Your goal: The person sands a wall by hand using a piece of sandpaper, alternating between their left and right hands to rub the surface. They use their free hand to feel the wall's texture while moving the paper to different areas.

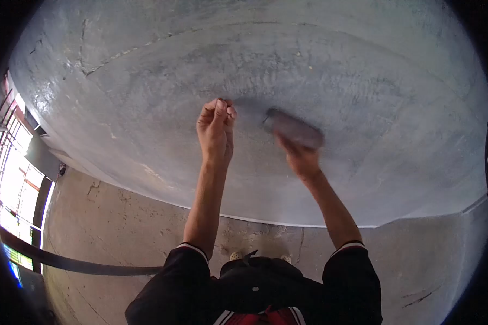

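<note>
A dark, blurred block [298, 129] is gripped by the right hand [302, 161] over the grey surface [146, 124] — the left hand [215, 130] is curled nearly closed, its contents not discernible.

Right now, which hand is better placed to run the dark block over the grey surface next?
Probably the right hand: it grips the dark block over the grey surface. The left hand is apart from the block, its fingertips pinched together.
</note>
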Demonstrator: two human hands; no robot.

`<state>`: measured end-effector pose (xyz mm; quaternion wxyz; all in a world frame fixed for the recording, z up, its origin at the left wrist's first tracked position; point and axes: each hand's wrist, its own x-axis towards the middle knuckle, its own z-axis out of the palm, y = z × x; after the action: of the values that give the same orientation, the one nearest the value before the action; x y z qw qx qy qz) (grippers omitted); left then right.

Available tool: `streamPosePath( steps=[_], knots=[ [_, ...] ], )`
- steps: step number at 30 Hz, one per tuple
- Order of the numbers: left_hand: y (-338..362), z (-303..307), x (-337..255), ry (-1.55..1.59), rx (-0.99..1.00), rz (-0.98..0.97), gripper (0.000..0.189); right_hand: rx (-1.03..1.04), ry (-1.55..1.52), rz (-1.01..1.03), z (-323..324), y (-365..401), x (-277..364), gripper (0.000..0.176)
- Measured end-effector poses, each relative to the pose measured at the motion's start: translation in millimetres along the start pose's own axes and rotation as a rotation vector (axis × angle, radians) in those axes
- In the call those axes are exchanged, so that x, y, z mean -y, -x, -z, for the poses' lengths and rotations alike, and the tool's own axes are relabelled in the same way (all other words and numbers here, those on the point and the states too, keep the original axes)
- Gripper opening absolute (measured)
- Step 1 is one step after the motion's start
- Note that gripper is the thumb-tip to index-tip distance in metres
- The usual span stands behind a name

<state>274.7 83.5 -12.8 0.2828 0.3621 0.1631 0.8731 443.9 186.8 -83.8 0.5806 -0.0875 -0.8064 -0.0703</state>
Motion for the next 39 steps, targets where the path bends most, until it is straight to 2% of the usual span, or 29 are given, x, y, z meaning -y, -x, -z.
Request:
streamPosePath(
  steps=[1,3,4,5,7,8,9,11,12,13,14,16,17,19,20,22,24,25,27,28,30,31,33,34,36,39],
  knots=[
    [1,0,-2,0.009,-0.001,0.014,0.008,0.009,0.012,-0.008,3,5,1,0.034],
    [-1,-3,-6,-0.253,-0.018,-0.120,0.006,0.139,0.200,0.141,15,3,1,0.032],
    [0,-8,-8,-0.389,-0.046,-0.184,0.010,0.047,0.292,0.163,26,-5,-6,0.032],
    [1,-9,-8,-0.383,-0.037,-0.180,0.010,0.045,0.303,0.161,37,-21,-19,0.032],
    [0,-6,-10,-0.684,-0.047,-0.368,0.015,-0.172,0.371,0.123,71,-83,-24,0.034],
    [-2,6,-3,-0.752,0.022,-0.465,0.015,-0.173,0.376,0.121,65,-80,-22,0.034],
    [-4,6,-4,-0.750,0.029,-0.462,0.015,-0.151,0.283,0.070,51,-71,-16,0.034],
    [-12,1,-4,-1.353,0.263,-1.085,0.020,-0.130,0.200,0.025,26,-38,-17,0.035],
    [-11,8,-3,-1.540,0.301,-1.058,0.029,0.001,0.145,0.088,11,-9,-18,0.032],
    [-11,11,-2,-1.538,0.299,-1.049,0.029,0.135,0.085,0.146,7,1,-13,0.030],
    [-16,13,0,-1.647,0.307,-1.088,0.034,0.139,0.090,0.148,10,5,-20,0.030],
    [-24,17,6,-1.751,0.315,-1.131,0.040,0.145,0.253,0.348,31,-18,-25,0.030],
    [-27,22,11,-1.767,0.312,-1.130,0.043,0.146,0.258,0.348,43,-44,-24,0.030],
    [-35,25,20,-1.771,0.306,-1.143,0.047,-0.123,0.370,0.138,64,-101,-24,0.029],
    [-35,27,24,-1.769,0.292,-1.150,0.048,-0.125,0.375,0.139,57,-97,-21,0.029],
    [-37,30,25,-1.762,0.283,-1.166,0.049,-0.111,0.094,0.035,33,-67,-14,0.038],
    [-37,32,25,-1.775,0.293,-1.174,0.051,0.162,0.316,0.280,12,-8,-7,0.036],
    [-35,32,23,-1.774,0.294,-1.167,0.051,0.167,0.316,0.277,14,-6,-5,0.036],
    [-35,30,22,-1.799,0.301,-1.133,0.050,0.175,0.340,0.427,19,-7,-3,0.034],
    [-32,31,21,-1.801,0.299,-1.124,0.050,0.182,0.336,0.425,24,-7,-9,0.034],
    [-34,30,22,-1.797,0.306,-1.118,0.050,0.172,0.605,0.425,35,-20,-38,0.037],
    [-36,29,23,-1.791,0.291,-1.120,0.050,0.174,0.609,0.438,41,-45,-39,0.037],
    [-34,31,22,-1.799,0.317,-1.106,0.049,-0.113,0.396,0.182,54,-98,-19,0.037],
    [-32,31,20,-1.798,0.313,-1.106,0.049,-0.047,0.297,0.110,44,-79,-12,0.033],
    [-31,27,15,-1.786,0.329,-1.019,0.047,0.111,0.222,0.256,23,-34,0,0.038],
    [-28,34,-3,-1.587,0.310,-1.066,0.049,0.205,0.128,0.156,13,6,2,0.036]
  ],
)
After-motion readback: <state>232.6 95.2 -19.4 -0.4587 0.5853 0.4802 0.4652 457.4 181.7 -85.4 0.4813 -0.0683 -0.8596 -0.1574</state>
